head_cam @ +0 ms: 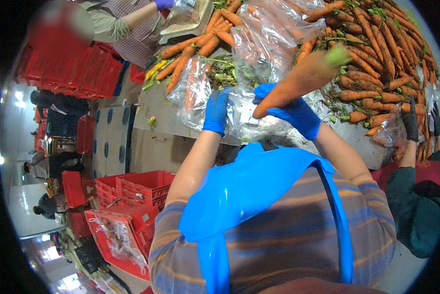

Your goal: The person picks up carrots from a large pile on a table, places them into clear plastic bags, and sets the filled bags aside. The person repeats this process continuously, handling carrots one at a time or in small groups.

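Note:
My right hand (295, 114), in a blue glove, grips a large carrot (301, 82) with a short green top. The carrot is tilted, its top up and to the right, and looks blurred. In a matching glove, my left hand (216, 112) grips the edge of a clear plastic bag (240, 101), which spreads between my two hands near the table's front edge. Just left of and beyond my left hand lies a filled clear bag (193, 90) with carrots inside. More bagged carrots (266, 44) are heaped straight ahead.
Loose, soil-covered carrots (385, 62) pile up at the right of the table (168, 119). A co-worker's dark-gloved hand (410, 123) works there. Another person's purple-gloved hand (164, 3) is beside a pale scale-like tray (190, 27). Red crates (146, 185) stand on the floor left of me.

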The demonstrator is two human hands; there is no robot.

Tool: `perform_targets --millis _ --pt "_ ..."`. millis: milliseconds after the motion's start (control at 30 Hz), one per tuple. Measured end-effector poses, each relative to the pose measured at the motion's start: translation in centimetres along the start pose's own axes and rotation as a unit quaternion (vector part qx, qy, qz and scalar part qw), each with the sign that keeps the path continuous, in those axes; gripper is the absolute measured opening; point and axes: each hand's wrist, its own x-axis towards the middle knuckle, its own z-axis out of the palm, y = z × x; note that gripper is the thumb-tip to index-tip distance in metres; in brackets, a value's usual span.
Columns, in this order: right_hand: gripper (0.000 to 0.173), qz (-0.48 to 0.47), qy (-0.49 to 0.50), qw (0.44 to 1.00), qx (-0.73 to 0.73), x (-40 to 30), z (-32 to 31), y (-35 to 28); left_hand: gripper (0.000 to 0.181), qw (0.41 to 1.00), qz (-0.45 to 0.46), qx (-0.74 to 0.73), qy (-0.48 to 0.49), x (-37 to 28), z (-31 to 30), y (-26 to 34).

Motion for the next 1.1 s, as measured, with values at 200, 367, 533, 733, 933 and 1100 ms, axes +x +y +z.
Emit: perform_targets --millis 200,367,533,733,933,1100 --pt "0.043 -0.006 0.064 0.973 -0.221 0.7 1.9 7.8 0.028 0.992 -0.076 0.042 -0.092 2.0 -2.2 -0.2" --pt "0.036 0.106 0.030 0.894 -0.434 -0.2 0.7 8.8 0.029 0.979 -0.099 0.073 -0.162 1.8 -3.1 2.1" --pt "0.030 0.261 0.052 0.871 -0.412 -2.4 -0.4 9.1 0.034 0.909 0.006 0.301 -0.288 3.9 -5.5 0.0" --pt "0.029 0.392 0.035 0.798 -0.457 -3.8 -1.3 10.5 0.023 0.939 0.013 0.192 -0.286 3.1 -4.6 1.4" --pt "0.061 0.327 0.005 0.793 -0.514 -4.3 -1.4 5.2 0.014 0.965 0.026 0.055 -0.255 1.9 -4.5 6.1" --pt "0.075 0.326 0.026 0.828 -0.455 -1.2 -2.8 -5.7 0.009 0.969 0.093 0.056 -0.223 2.6 -4.1 7.8"
